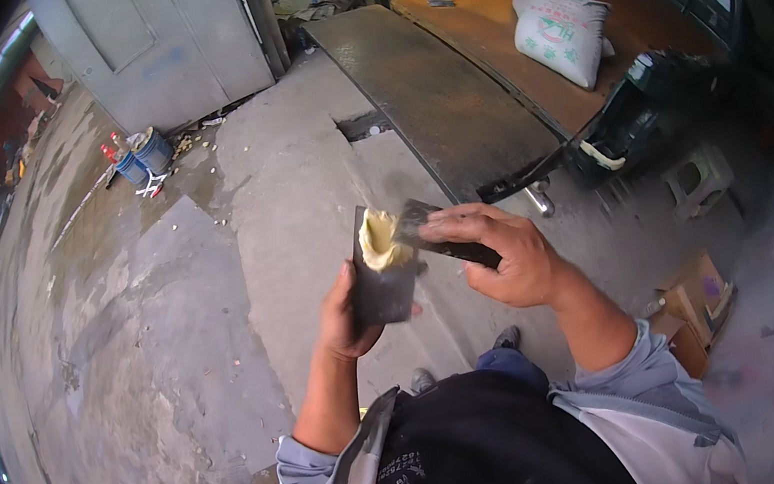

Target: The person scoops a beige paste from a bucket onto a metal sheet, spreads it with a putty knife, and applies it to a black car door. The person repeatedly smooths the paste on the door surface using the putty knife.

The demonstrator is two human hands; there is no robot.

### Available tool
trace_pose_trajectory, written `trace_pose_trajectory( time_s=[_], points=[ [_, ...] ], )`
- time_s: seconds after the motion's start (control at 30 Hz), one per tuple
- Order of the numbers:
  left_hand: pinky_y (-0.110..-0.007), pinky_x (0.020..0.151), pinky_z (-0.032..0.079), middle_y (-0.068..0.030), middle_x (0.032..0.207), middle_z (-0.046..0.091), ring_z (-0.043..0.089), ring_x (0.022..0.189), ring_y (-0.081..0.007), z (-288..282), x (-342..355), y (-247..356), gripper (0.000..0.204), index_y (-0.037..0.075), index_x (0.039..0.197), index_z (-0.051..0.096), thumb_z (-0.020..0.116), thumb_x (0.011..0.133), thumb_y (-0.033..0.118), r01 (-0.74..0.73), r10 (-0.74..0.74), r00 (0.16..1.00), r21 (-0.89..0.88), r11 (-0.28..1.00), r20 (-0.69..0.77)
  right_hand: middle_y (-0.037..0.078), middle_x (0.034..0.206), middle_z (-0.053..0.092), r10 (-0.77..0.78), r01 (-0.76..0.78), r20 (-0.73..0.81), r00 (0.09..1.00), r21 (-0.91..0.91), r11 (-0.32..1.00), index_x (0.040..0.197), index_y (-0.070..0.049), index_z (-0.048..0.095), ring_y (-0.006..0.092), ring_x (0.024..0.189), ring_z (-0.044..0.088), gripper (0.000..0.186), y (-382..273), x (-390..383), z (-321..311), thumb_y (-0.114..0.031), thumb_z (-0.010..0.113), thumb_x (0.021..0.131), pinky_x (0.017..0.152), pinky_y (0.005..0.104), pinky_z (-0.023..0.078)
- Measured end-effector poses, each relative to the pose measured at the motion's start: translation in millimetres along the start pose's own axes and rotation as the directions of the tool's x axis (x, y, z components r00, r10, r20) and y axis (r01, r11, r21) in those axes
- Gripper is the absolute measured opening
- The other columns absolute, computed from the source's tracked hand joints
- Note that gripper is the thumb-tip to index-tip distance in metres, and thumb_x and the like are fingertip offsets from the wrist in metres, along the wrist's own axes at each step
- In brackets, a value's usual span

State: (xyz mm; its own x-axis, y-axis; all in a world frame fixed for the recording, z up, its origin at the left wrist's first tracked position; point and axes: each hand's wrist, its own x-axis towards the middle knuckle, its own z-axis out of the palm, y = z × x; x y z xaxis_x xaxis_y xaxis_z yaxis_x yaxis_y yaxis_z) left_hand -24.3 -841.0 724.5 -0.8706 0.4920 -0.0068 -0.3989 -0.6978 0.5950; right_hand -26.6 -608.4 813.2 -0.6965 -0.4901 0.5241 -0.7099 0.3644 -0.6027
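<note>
In front of my body, my left hand [346,317] grips a dark flat plate [383,295] by its lower left side. A lump of pale yellow putty [381,241] lies on the plate's upper part. My right hand [507,251] holds a dark, thin-bladed spreader [448,240], fingers laid along its top and thumb beneath. The spreader's left end is at the right edge of the putty; whether it touches is blurred.
A truck bed with its side panel [445,96] lowered stands ahead right, a white sack [561,34] on it. Blue buckets [152,151] stand by a grey metal door [159,50] at far left. Right of me are a cardboard box [696,304] and a pale stool [698,180].
</note>
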Motion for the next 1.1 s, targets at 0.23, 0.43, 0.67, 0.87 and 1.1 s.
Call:
trace_pose_trajectory(
  time_s=[0.23, 0.43, 0.67, 0.87, 1.1],
  points=[
    [-0.060, 0.078, 0.056, -0.0229, 0.144, 0.043, 0.046, 0.125, -0.0553, -4.6, 0.6, -7.7, 0.079, 0.009, 0.151, 0.029, 0.054, 0.093, 0.056, 0.243, -0.148, 0.897, -0.184, 0.953, 0.417, 0.012, 0.120, 0.067, -0.074, 0.067, 0.037, 0.997, 0.164, 0.984, 0.121, -0.009, 0.064, 0.0266, 0.115, 0.063, 0.054, 27.1, 8.6, -7.7, 0.012, 0.057, 0.072, 0.096, 0.0363, 0.052],
    [-0.061, 0.092, 0.050, -0.0159, 0.149, 0.040, 0.040, 0.135, -0.0431, 23.2, 14.2, -0.8, 0.076, 0.010, 0.151, 0.029, 0.049, 0.095, 0.058, -0.143, 0.135, 0.982, 0.048, 0.989, 0.135, 0.014, 0.125, 0.062, 0.432, -0.063, -0.175, 0.885, 0.873, 0.483, 0.136, -0.004, 0.048, 0.0224, 0.114, 0.062, 0.059, 50.4, -38.7, -24.5, 0.005, 0.063, 0.080, 0.097, 0.0359, 0.050],
    [-0.041, 0.105, 0.041, -0.0176, 0.143, 0.046, 0.046, 0.131, -0.0269, 33.6, 30.7, -28.8, 0.070, -0.001, 0.147, 0.032, 0.038, 0.102, 0.052, -0.451, 0.436, 0.888, 0.447, 0.772, 0.145, 0.014, 0.125, 0.061, 0.543, -0.381, 0.285, 0.790, 0.922, 0.071, 0.142, -0.007, 0.041, 0.0207, 0.109, 0.062, 0.066, 52.7, -53.3, 26.1, 0.006, 0.064, 0.081, 0.094, 0.0334, 0.051],
    [-0.035, 0.101, 0.043, -0.0168, 0.138, 0.051, 0.052, 0.121, -0.0206, 7.5, 28.9, -33.1, 0.054, -0.003, 0.147, 0.037, 0.045, 0.105, 0.031, -0.382, 0.347, 0.916, 0.703, 0.600, 0.202, 0.012, 0.123, 0.061, 0.487, -0.205, 0.138, 0.862, 0.975, 0.086, 0.142, -0.007, 0.040, 0.0186, 0.108, 0.062, 0.064, 50.3, -25.4, 2.7, 0.007, 0.061, 0.083, 0.093, 0.0312, 0.052],
    [-0.057, 0.074, 0.058, -0.0226, 0.133, 0.053, 0.062, 0.107, -0.0442, 7.0, 9.4, -6.3, 0.072, 0.002, 0.145, 0.036, 0.055, 0.094, 0.050, 0.183, -0.182, 0.971, 0.004, 0.983, 0.156, 0.015, 0.129, 0.060, 0.119, -0.010, -0.085, 0.989, 0.773, 0.634, 0.137, -0.003, 0.046, 0.0225, 0.120, 0.058, 0.056, 29.3, -24.4, -36.8, 0.008, 0.058, 0.083, 0.105, 0.0372, 0.045]
  ],
)
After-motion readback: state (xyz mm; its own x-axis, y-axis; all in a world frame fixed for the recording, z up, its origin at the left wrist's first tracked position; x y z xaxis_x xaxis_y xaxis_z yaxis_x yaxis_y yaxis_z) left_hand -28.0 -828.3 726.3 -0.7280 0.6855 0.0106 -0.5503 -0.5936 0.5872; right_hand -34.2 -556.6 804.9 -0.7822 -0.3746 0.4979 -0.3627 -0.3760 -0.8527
